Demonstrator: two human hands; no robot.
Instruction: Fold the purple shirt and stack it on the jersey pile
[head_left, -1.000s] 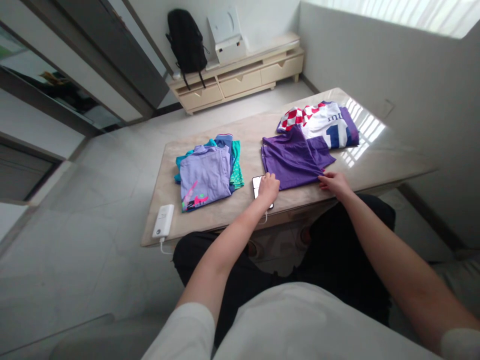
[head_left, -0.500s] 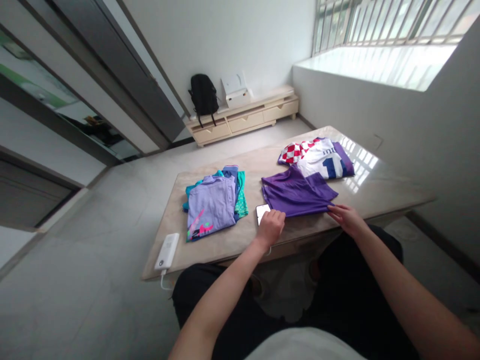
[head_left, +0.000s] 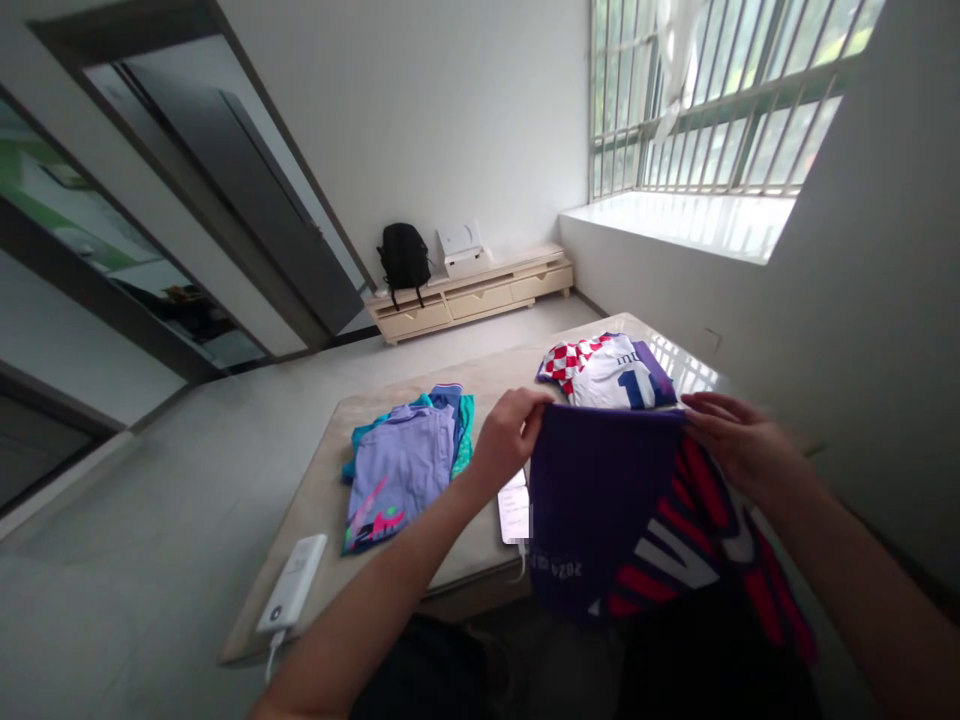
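A purple shirt [head_left: 600,500] with red and white print hangs in the air in front of me, above the near edge of the table [head_left: 390,400]. My left hand [head_left: 510,435] pinches its upper left corner. My right hand [head_left: 739,440] grips its upper right edge. The shirt's lower part drops below the table edge and hides part of my lap. A phone [head_left: 514,512] lies on the table just below my left hand, partly behind the shirt.
A pile of folded shirts [head_left: 409,460], lilac on top, lies at the table's left. A white, red-checked jersey [head_left: 607,368] lies at the far right. A white power bank [head_left: 292,597] sits at the near left corner. Beyond stand a low cabinet [head_left: 469,292] and black backpack [head_left: 403,258].
Both hands have lifted the purple shirt off the table and hold it spread and hanging. My head has tilted up, so the window and far wall show.
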